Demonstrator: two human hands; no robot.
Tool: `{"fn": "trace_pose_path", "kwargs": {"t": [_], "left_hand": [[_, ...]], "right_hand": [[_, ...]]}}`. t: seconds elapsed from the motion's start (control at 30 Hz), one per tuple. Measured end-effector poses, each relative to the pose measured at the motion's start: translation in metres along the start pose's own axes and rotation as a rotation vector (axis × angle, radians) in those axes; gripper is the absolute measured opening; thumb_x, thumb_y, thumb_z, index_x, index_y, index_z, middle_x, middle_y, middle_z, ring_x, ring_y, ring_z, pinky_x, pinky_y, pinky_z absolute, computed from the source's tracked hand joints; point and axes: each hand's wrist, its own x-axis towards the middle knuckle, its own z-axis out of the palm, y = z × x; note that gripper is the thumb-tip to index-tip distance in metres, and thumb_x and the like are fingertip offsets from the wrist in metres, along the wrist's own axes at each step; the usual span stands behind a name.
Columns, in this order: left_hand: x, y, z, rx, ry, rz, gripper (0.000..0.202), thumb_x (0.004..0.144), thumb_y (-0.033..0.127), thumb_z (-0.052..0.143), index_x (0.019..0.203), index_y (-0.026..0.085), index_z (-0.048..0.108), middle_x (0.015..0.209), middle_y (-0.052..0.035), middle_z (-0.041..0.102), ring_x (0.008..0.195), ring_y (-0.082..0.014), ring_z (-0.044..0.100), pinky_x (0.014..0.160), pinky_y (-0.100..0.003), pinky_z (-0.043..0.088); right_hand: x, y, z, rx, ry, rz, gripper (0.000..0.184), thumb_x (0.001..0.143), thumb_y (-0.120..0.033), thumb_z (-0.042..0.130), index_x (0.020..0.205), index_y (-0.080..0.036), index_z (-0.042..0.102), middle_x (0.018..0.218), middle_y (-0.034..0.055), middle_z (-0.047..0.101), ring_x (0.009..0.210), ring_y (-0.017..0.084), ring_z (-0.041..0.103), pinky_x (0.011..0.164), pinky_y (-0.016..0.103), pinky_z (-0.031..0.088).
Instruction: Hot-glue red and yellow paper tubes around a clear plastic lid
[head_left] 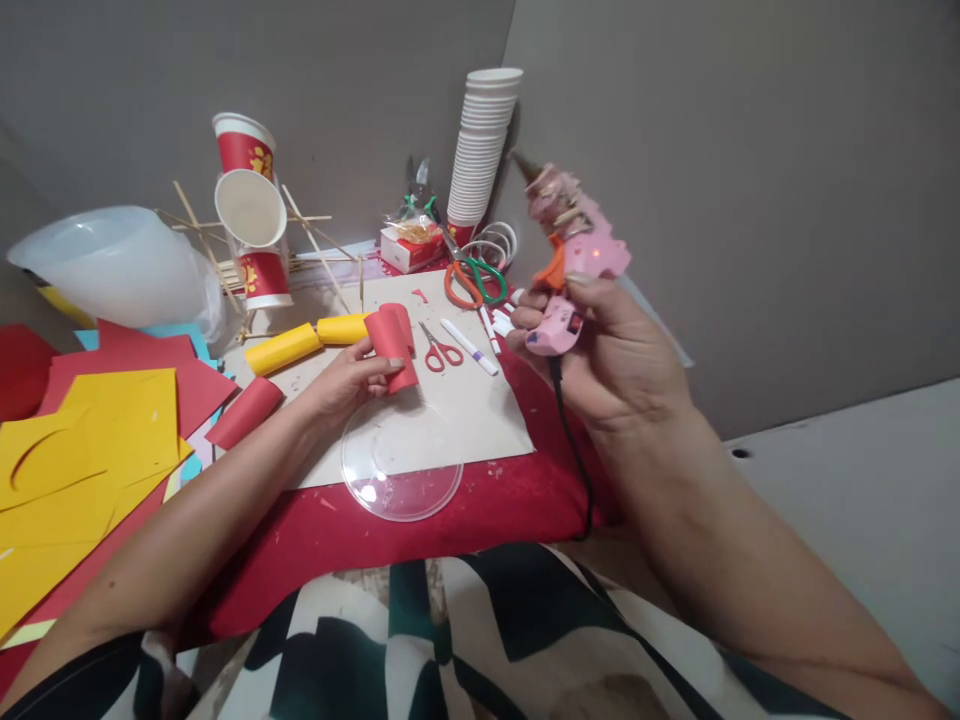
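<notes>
My left hand (pixel 345 382) grips a rolled red paper tube (pixel 393 345) over the beige board (pixel 480 410), just above a clear plastic disc (pixel 401 465). My right hand (pixel 600 350) holds a pink hot glue gun (pixel 574 265) up in the air to the right of the board, nozzle pointing up and left, its black cord (pixel 574 450) hanging down. A yellow paper roll (pixel 304 340) lies left of the red tube, and another red roll (pixel 246 412) lies beside my left forearm.
Small red scissors (pixel 441 350), a marker (pixel 469 346) and orange-green scissors (pixel 474 278) lie on the board's far side. A stack of white cups (pixel 484 140), red cups on sticks (pixel 251 210), a translucent tub (pixel 112 265) and yellow and red paper sheets (pixel 90 450) surround it.
</notes>
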Motion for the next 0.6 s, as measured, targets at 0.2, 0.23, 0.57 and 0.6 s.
{"fn": "trace_pose_path", "kwargs": {"t": [0.2,0.23,0.57,0.6], "left_hand": [[0.042,0.009,0.002,0.072,0.059,0.018,0.037,0.065,0.018,0.083,0.098,0.015,0.067,0.068,0.0013,0.068,0.050,-0.0090,0.058,0.052,-0.021,0.048],[0.047,0.011,0.003,0.073,0.072,0.031,0.036,0.065,0.018,0.082,0.097,0.015,0.066,0.067,0.0018,0.068,0.050,-0.0092,0.058,0.053,-0.022,0.049],[0.013,0.031,0.005,0.016,0.098,0.090,0.032,0.062,0.022,0.084,0.085,0.016,0.063,0.075,0.0018,0.071,0.068,-0.0117,0.068,0.070,-0.025,0.059],[0.007,0.033,0.004,0.015,0.102,0.091,0.031,0.062,0.022,0.085,0.084,0.017,0.062,0.074,0.0025,0.071,0.067,-0.0109,0.067,0.068,-0.023,0.057]], "right_hand": [[0.017,0.018,0.005,-0.145,0.132,0.141,0.016,0.091,-0.037,0.056,0.081,-0.026,0.060,0.080,0.0031,0.065,0.072,0.018,0.067,0.066,0.036,0.062],[0.018,0.025,0.004,-0.168,0.168,0.157,0.015,0.091,-0.038,0.056,0.081,-0.026,0.059,0.081,0.0038,0.067,0.075,0.020,0.069,0.068,0.039,0.063],[0.056,0.059,-0.013,-0.287,0.408,0.070,0.010,0.090,-0.029,0.053,0.080,-0.026,0.052,0.091,0.0069,0.070,0.100,0.022,0.072,0.079,0.037,0.062],[0.062,0.056,-0.015,-0.315,0.429,0.028,0.012,0.090,-0.028,0.051,0.079,-0.027,0.050,0.094,0.0081,0.070,0.102,0.023,0.072,0.079,0.037,0.062]]}}
